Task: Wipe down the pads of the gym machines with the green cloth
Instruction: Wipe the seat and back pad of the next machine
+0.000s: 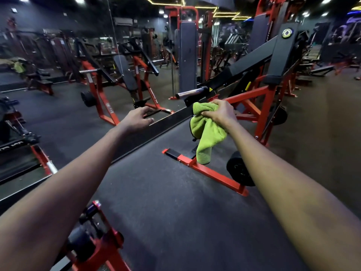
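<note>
Dark gym all round me, ceiling lights in the upper part of the frame, and a dark rubber floor (156,202) filling the middle and bottom. A big wall mirror (58,55) takes up the left half, with red-and-black machines reflected in it. Right of centre stands a red-framed machine (254,102), its long black pad (283,55) tilted up toward the upper right and a chrome bar end (190,92) poking out toward the mirror. Its red foot runs across the floor in the middle of the frame, with a black weight plate (240,171) on it. Bottom left, part of another red machine (97,241) shows beneath my forearm.

Both arms are stretched out ahead. The green cloth (207,137) is bunched in my right hand (220,112), just right of centre: fingers curled tight round the top of it, the rest hanging loose below my fist, in front of the red foot. It touches no pad. My left hand (136,116) is out near the base of the mirror, left of the cloth and apart from it, fingers loose and spread, holding nothing.
</note>
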A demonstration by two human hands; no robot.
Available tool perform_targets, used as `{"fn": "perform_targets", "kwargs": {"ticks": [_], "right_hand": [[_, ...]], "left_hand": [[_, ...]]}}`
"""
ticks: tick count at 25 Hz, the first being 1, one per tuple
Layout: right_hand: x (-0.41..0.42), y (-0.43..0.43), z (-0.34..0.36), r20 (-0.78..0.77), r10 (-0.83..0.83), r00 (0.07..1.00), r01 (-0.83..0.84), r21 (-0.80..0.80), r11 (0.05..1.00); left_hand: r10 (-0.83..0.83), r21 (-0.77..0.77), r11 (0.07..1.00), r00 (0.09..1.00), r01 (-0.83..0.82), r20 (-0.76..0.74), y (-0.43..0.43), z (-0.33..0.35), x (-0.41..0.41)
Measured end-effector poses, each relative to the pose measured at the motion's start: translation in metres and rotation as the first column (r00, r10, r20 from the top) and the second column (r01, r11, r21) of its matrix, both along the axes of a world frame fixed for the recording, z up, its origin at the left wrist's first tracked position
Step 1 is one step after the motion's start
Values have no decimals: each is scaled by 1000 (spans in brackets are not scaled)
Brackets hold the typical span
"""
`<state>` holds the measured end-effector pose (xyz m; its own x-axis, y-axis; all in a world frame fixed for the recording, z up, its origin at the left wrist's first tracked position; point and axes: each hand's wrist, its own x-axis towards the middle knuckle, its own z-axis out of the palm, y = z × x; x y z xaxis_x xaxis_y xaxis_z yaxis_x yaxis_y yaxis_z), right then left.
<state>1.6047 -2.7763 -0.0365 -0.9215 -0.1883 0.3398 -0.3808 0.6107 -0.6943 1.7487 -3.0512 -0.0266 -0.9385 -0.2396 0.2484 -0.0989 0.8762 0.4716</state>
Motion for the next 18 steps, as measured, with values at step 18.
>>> {"fn": "perform_targets", "kwargs": {"ticks": [18], "right_hand": [[-395, -261, -11, -18, 163, 986, -164, -62, 984]], "left_hand": [[106, 20, 994, 993, -107, 47, -208, -3, -367]]}}
